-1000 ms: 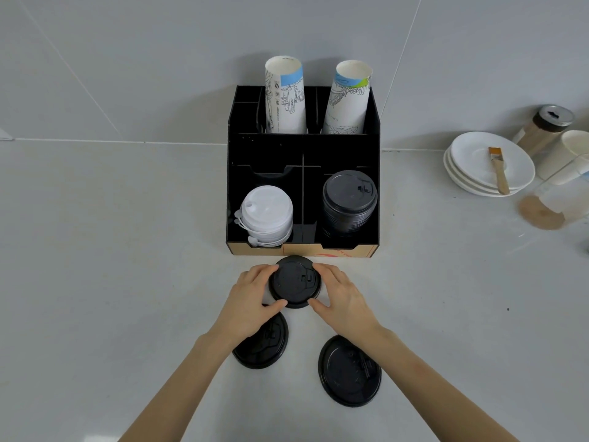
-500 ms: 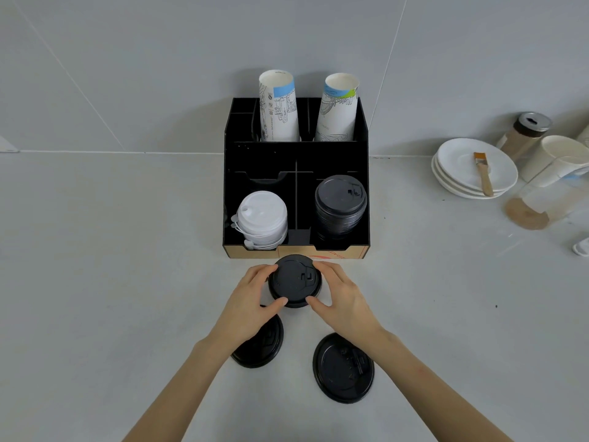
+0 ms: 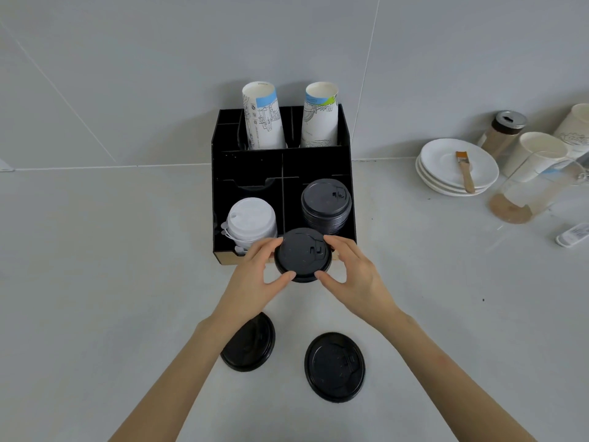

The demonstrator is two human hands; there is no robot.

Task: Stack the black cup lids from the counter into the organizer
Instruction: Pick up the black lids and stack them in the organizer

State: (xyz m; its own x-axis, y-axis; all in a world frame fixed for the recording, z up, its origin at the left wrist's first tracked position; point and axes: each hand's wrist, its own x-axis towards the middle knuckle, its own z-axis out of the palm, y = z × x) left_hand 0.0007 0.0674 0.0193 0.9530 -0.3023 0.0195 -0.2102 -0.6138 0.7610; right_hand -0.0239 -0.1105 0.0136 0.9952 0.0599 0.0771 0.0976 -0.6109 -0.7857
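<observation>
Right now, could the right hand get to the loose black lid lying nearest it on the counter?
Probably not yet: the right hand helps hold a lid. Once freed, the counter lid lies uncovered.

Nothing in front of me carries writing I can read. The two paper cup stacks at the back of my organizer, the left one and the right one, bear line drawings with blue and green patches and small marks too fine to make out. A white cup at the far right shows a script-like dark print, cut off by the edge and illegible, and the small white object on the counter has a blurred label.
</observation>
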